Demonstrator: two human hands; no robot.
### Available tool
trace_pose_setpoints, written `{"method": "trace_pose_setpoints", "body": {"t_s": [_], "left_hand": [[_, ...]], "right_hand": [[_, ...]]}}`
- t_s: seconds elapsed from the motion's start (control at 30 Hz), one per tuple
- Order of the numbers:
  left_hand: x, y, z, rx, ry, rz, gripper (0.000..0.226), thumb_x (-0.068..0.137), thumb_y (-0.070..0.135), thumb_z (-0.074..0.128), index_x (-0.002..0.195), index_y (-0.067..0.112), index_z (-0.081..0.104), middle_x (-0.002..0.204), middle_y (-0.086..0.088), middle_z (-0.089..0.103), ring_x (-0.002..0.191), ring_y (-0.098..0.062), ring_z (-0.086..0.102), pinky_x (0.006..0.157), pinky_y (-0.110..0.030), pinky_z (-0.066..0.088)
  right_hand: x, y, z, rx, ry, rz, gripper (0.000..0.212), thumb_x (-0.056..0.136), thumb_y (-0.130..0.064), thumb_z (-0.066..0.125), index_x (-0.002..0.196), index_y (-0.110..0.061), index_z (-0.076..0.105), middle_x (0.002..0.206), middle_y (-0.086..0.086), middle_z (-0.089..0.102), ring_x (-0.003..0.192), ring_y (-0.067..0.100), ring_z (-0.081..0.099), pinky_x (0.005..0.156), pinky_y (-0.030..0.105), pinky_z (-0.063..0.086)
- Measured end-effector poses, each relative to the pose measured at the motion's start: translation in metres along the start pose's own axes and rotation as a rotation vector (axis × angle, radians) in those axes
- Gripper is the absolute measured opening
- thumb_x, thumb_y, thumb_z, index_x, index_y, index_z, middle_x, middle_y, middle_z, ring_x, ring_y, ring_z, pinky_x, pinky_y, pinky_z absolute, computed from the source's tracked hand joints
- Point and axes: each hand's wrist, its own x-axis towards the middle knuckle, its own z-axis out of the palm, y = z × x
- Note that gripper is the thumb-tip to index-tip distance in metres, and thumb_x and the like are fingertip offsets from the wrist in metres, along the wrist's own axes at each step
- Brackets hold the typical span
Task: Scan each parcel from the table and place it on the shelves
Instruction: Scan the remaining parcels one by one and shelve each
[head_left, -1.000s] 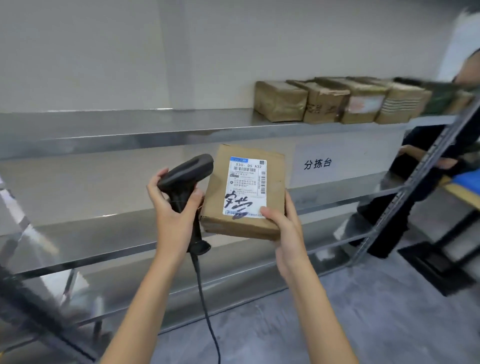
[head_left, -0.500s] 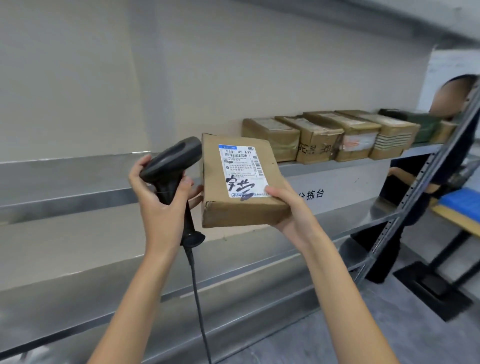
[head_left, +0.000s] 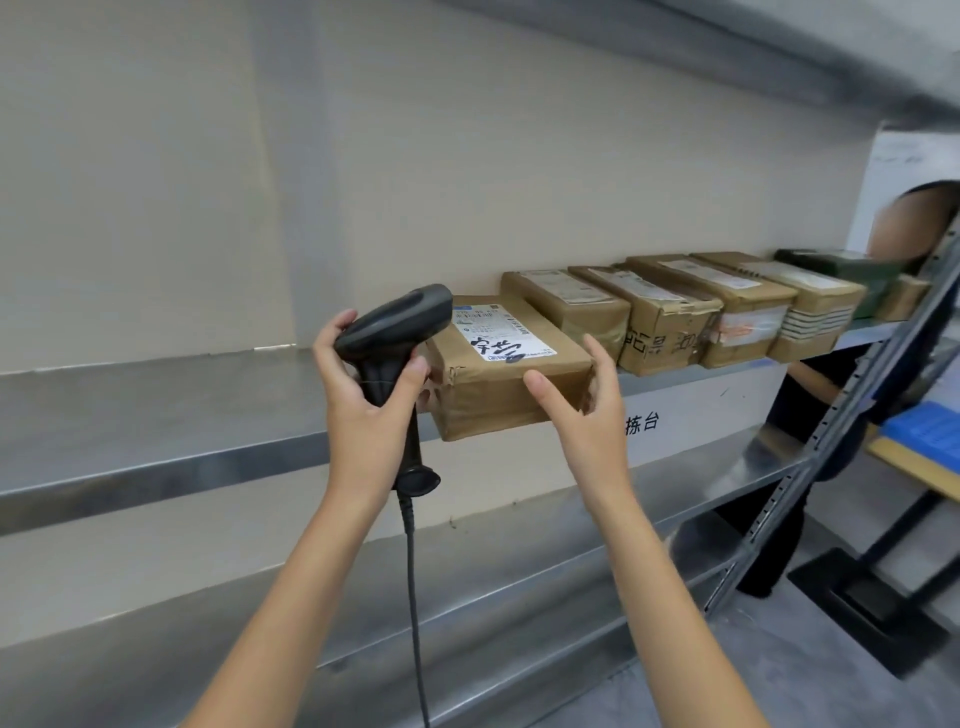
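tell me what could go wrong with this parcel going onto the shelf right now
1. The parcel sticks out past the front edge of the shelf, and the right hand looks loose on its corner, so it could tip off.
2. Pushed further in, it might shove the neighbouring box and upset the row.
3. The left hand grips the scanner right beside the parcel, so the scanner or its cable could knock it.
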Motion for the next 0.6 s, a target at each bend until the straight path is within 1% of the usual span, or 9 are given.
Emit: {"method": "trace_pose_setpoints", "body": {"t_s": [0.03,0.1,0.13,0.2,0.27,0.33,0.4,0.53,0.6], "left_hand": [[0.004,-0.003,0.002,0.001,-0.006,-0.007,0.061,0.094,0.004,0.070,0.139,0.028,0.036,0.128,0.018,0.055,0.118,-0.006,0.063,0.091,-0.020,0.055],[0.011,-0.008,0.008,-0.044,-0.032,-0.056,0.062,0.094,0.009,0.071,0.139,0.032,0.036,0.133,0.010,0.057,0.124,-0.023,0.063,0.104,-0.043,0.053],[0.014,-0.010,0.010,-0.055,-0.040,-0.075,0.063,0.092,0.013,0.072,0.138,0.035,0.037,0.137,0.005,0.056,0.125,-0.031,0.062,0.107,-0.052,0.050],[0.021,-0.013,0.013,-0.043,-0.034,-0.078,0.063,0.087,0.021,0.073,0.136,0.041,0.038,0.142,0.000,0.055,0.128,-0.033,0.060,0.110,-0.056,0.046],[0.027,-0.016,0.014,-0.036,-0.023,-0.079,0.064,0.085,0.022,0.072,0.136,0.042,0.038,0.142,0.004,0.055,0.130,-0.031,0.058,0.111,-0.057,0.045],[0.032,-0.022,0.013,-0.044,-0.018,-0.083,0.065,0.086,0.022,0.072,0.137,0.041,0.038,0.138,0.013,0.057,0.131,-0.028,0.058,0.111,-0.057,0.045],[0.036,-0.026,0.011,-0.040,-0.014,-0.085,0.065,0.086,0.023,0.073,0.137,0.041,0.038,0.136,0.015,0.057,0.130,-0.028,0.059,0.111,-0.056,0.045],[0.040,-0.029,0.008,-0.017,-0.017,-0.074,0.064,0.085,0.025,0.074,0.136,0.043,0.039,0.122,0.034,0.060,0.129,-0.022,0.059,0.109,-0.057,0.046],[0.040,-0.030,0.007,-0.007,-0.025,-0.071,0.064,0.086,0.022,0.074,0.136,0.043,0.039,0.122,0.035,0.060,0.130,-0.022,0.059,0.109,-0.058,0.046]], "right_hand": [[0.001,0.002,0.005,-0.088,0.056,-0.066,0.080,0.088,-0.044,0.074,0.154,-0.031,0.031,0.155,-0.018,0.035,0.145,0.003,0.030,0.122,0.034,0.028],[0.002,0.005,0.014,-0.322,0.132,-0.263,0.075,0.097,-0.045,0.059,0.159,-0.027,0.021,0.165,-0.012,0.018,0.154,0.009,0.011,0.125,0.034,0.011],[0.003,0.007,0.019,-0.446,0.134,-0.369,0.073,0.099,-0.047,0.052,0.160,-0.024,0.019,0.168,-0.008,0.012,0.155,0.012,0.004,0.125,0.033,0.003],[0.007,0.011,0.029,-0.613,0.068,-0.510,0.068,0.103,-0.050,0.039,0.160,-0.023,0.016,0.169,-0.005,0.006,0.156,0.016,-0.004,0.124,0.034,-0.008],[0.012,0.015,0.040,-0.702,-0.018,-0.533,0.066,0.103,-0.054,0.031,0.160,-0.027,0.010,0.168,-0.007,0.001,0.156,0.017,-0.009,0.125,0.040,-0.011],[0.017,0.021,0.047,-0.762,-0.049,-0.518,0.065,0.103,-0.055,0.029,0.158,-0.029,0.006,0.168,-0.007,-0.002,0.155,0.017,-0.012,0.125,0.047,-0.007],[0.022,0.025,0.051,-0.789,-0.018,-0.530,0.066,0.103,-0.055,0.029,0.158,-0.027,0.007,0.168,-0.004,-0.001,0.155,0.019,-0.011,0.125,0.050,-0.005],[0.025,0.031,0.056,-0.791,0.036,-0.561,0.067,0.104,-0.058,0.024,0.159,-0.023,0.010,0.168,0.000,0.005,0.156,0.022,-0.007,0.124,0.049,-0.006],[0.024,0.034,0.055,-0.783,0.042,-0.569,0.067,0.104,-0.057,0.026,0.159,-0.022,0.012,0.168,0.001,0.007,0.156,0.023,-0.005,0.124,0.050,-0.006]]}}
